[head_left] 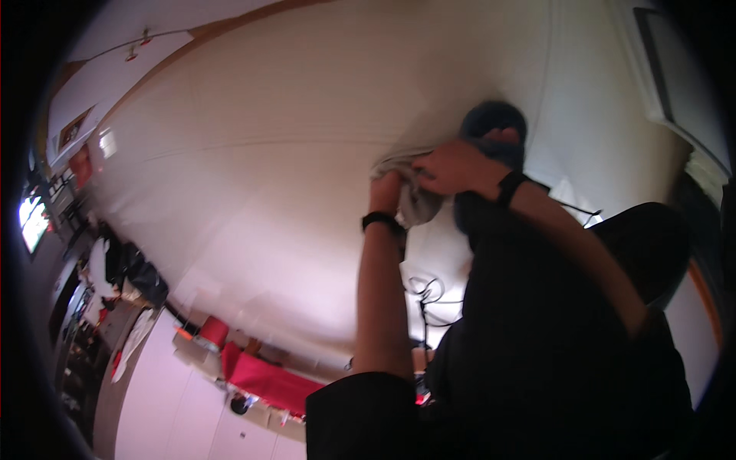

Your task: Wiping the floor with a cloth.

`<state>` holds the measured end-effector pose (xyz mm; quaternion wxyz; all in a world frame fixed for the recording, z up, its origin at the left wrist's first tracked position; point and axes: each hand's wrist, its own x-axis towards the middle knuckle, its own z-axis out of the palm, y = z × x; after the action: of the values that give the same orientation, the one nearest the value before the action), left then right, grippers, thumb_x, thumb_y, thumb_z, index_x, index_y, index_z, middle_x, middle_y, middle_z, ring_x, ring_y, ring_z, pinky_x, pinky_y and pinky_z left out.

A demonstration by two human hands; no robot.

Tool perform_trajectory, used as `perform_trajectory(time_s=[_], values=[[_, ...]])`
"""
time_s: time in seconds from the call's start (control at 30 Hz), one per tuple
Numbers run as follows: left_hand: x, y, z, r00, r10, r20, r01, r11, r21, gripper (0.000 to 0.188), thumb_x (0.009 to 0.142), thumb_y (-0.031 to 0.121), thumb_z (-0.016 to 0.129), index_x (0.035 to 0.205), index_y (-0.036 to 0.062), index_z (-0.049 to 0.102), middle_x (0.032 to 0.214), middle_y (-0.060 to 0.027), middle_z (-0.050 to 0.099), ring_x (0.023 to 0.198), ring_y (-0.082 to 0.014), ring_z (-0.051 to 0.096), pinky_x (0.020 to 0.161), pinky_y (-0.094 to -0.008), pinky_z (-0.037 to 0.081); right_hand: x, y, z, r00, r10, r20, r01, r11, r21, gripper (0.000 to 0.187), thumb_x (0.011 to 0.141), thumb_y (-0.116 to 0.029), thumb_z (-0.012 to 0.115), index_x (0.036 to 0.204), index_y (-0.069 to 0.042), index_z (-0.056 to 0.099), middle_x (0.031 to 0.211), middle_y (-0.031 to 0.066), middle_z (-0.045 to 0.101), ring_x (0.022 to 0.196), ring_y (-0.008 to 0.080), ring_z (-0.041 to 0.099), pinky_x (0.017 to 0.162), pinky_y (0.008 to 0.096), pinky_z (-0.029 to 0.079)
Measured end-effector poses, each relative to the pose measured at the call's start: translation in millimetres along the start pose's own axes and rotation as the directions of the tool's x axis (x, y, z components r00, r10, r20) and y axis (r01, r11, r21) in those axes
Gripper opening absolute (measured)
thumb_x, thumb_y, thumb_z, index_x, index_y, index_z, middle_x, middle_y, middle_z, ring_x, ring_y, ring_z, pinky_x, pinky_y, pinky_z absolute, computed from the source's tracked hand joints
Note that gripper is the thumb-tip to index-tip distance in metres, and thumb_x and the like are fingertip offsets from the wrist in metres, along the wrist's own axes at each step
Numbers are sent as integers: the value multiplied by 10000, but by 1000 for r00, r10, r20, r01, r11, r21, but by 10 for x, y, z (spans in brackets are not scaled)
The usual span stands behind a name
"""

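Observation:
A crumpled grey-beige cloth [420, 205] is bunched between my two hands, low over the pale floor. My left hand [387, 192] is closed around its left side, with a dark band on the wrist. From the right, my right hand [458, 167] reaches across and pinches the cloth's upper part, the fingers bent; it also has a dark wristband. Just beyond the right hand is a foot in a dark blue slipper [493, 116], toes partly visible. Part of the cloth is hidden by the hands, and blur softens its folds.
Thin black cables [426, 291] lie looped below my hands. My dark-clothed leg [510, 299] fills the lower right. A red cloth [268, 379] hangs at the lower left, near a pale cabinet [192, 406]. Dark bags [142, 276] stand at the far left; a white-framed panel [667, 69] is at the upper right.

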<state>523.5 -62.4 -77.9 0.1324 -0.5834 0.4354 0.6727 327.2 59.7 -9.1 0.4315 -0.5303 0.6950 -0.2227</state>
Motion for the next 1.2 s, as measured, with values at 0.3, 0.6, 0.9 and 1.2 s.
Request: perform_trajectory(time_s=[0.3, 0.6, 0.9, 1.2], values=[[-160, 293, -337, 890, -456, 21, 449, 882, 145, 353, 806, 358, 611, 1067, 124, 643, 929, -50, 677, 779, -184, 653, 666, -342, 523, 72, -221, -68, 999, 15, 33, -18, 997, 78, 259, 821, -324, 564, 948, -126, 673, 791, 165, 683, 745, 393, 653, 694, 510, 514], [-559, 638, 117, 930, -344, -128, 363, 912, 192, 245, 720, 369, 621, 821, 146, 611, 644, -3, 480, 487, -126, 398, 427, -307, 277, -42, -112, -120, 1000, 25, 14, -25, 998, 51, 281, 839, -301, 564, 1028, -141, 694, 753, 165, 679, 693, 380, 649, 658, 488, 517], [-572, 737, 159, 918, -366, -155, 391, 901, 187, 243, 762, 264, 551, 820, 47, 644, 675, -47, 561, 523, -166, 503, 441, -325, 360, -53, -85, -35, 999, 40, 1, -40, 996, 76, 274, 837, -296, 562, 1016, -138, 697, 733, 161, 673, 675, 369, 652, 655, 483, 524], [-371, 376, 30, 956, -264, -131, 270, 962, 33, 228, 772, 297, 579, 897, 116, 638, 758, -16, 599, 607, -146, 556, 488, -287, 403, 13, -126, -4, 997, 64, 31, -67, 994, 84, 265, 841, -291, 561, 1016, -155, 705, 768, 166, 682, 705, 373, 657, 678, 485, 526]])
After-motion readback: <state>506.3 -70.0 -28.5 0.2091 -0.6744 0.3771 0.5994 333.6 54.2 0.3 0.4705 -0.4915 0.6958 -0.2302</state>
